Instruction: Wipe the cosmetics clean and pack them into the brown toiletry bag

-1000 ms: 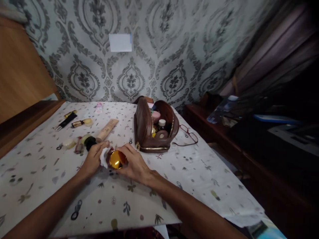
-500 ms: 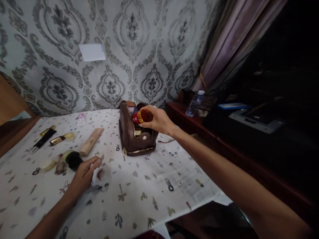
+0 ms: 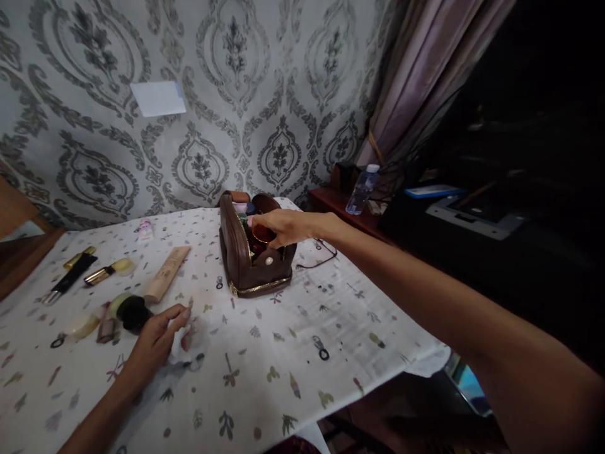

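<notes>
An unzipped brown leather cosmetic bag (image 3: 234, 252) stands on the patterned cloth, with several items inside. My right hand (image 3: 283, 226) reaches into its opening, the fingers round a red jar with a gold lid (image 3: 261, 234); the jar sits low between the bag's sides, partly covered by the hand. On the cloth at left rests my left hand (image 3: 161, 331), fingers curled over a crumpled white tissue (image 3: 178, 350). Just beyond that hand are a black round case (image 3: 133, 313) and a beige squeeze tube (image 3: 166, 274).
Further left lie a black tube (image 3: 73, 274), a gold-and-black lipstick (image 3: 99, 275) and other small cosmetics. Eyeglasses (image 3: 321, 260) lie right of the bag. A clear water bottle (image 3: 363, 190) stands on the dark red ledge (image 3: 326, 200). The table's front edge (image 3: 359, 400) runs below.
My right hand has lowered the red jar from the bag's mouth down into it. The left hand has stayed nearly still. The view has shifted slightly, showing more of the eyeglasses.
</notes>
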